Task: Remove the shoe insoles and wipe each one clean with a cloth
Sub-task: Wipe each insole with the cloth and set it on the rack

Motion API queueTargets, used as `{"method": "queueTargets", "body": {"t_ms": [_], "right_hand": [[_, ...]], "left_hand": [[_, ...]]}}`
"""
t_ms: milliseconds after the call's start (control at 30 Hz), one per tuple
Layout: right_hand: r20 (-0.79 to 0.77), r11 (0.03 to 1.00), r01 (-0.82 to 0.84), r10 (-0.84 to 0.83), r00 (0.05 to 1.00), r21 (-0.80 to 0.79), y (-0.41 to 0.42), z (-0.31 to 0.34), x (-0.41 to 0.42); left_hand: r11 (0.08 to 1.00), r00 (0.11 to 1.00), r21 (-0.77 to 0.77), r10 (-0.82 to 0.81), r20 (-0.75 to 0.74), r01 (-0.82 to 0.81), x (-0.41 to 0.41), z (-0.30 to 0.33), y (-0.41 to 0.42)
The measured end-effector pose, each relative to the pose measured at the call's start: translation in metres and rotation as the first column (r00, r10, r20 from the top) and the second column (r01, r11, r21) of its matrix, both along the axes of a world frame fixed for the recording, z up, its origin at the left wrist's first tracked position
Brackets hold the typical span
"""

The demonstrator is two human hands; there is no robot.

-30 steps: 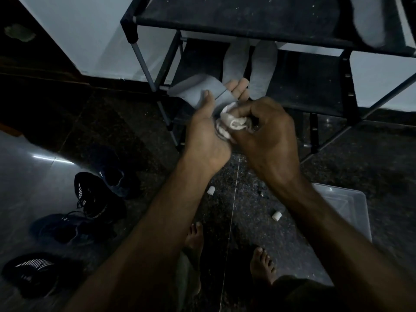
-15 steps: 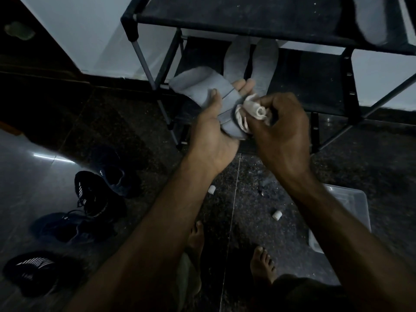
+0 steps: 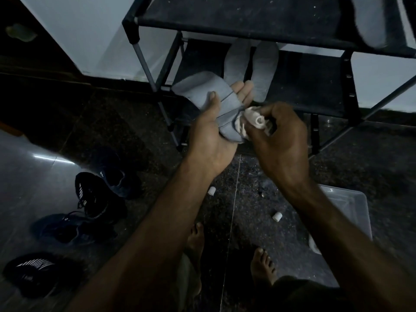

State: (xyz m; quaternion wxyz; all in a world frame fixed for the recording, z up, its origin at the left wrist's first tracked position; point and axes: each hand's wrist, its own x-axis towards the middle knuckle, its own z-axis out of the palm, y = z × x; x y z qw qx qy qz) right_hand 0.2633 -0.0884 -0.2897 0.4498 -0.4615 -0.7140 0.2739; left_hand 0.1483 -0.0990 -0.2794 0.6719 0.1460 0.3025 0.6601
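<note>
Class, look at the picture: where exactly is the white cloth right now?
In the head view, the white cloth sits just right of centre, bunched in the right hand and touching the near end of the grey insole held by the left hand.

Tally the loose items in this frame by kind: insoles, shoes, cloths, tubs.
Insoles: 4, one in the left hand, two on the lower shelf, one on the top shelf
Dark shoes: 4
Cloth: 1, in the right hand
Clear tub: 1
Total: 10

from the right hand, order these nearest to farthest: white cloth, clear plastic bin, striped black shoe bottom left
1. white cloth, gripped in the right hand itself.
2. clear plastic bin, on the floor, lower right.
3. striped black shoe, far bottom left.
</note>
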Motion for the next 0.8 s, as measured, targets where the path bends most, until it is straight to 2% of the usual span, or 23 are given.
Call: {"method": "queueTargets", "body": {"t_ms": [133,300,367,500,600,700,800], "right_hand": [[0.047,0.994,-0.107,0.106,0.993,0.033,-0.009,0.004,-0.012],[-0.042,0.998,0.05,-0.051,0.998,-0.039,0.003,0.001,-0.005],[-0.062,0.996,0.055,-0.059,0.996,-0.064,0.001,0.001,-0.003],[0.021,0.997,-0.068,0.068,0.997,-0.03,-0.011,0.006,-0.013],[0.029,0.998,-0.06,0.061,0.998,-0.02,-0.008,0.005,-0.012],[-0.01,0.997,0.027,-0.028,1.0,-0.068,0.0,0.001,-0.003],[-0.099,0.985,0.017,-0.034,0.995,-0.171,0.001,0.002,0.0]], "left_hand": [[1.0,1.0,-0.01,0.005,-0.004,-0.005,0.001,0.002,0.0],[1.0,1.0,-0.01,-0.018,-0.023,0.018,0.005,0.0,-0.001],[1.0,1.0,-0.014,-0.012,-0.011,0.012,0.004,-0.001,0.0],[1.0,1.0,-0.001,-0.009,-0.027,0.009,0.001,0.0,0.0],[1.0,1.0,-0.011,-0.005,-0.025,0.005,0.002,-0.001,0.0],[1.0,1.0,-0.013,-0.009,-0.02,0.009,0.002,-0.002,0.002],[1.0,1.0,0.01,-0.011,-0.026,0.011,0.001,-0.003,0.003]]}}
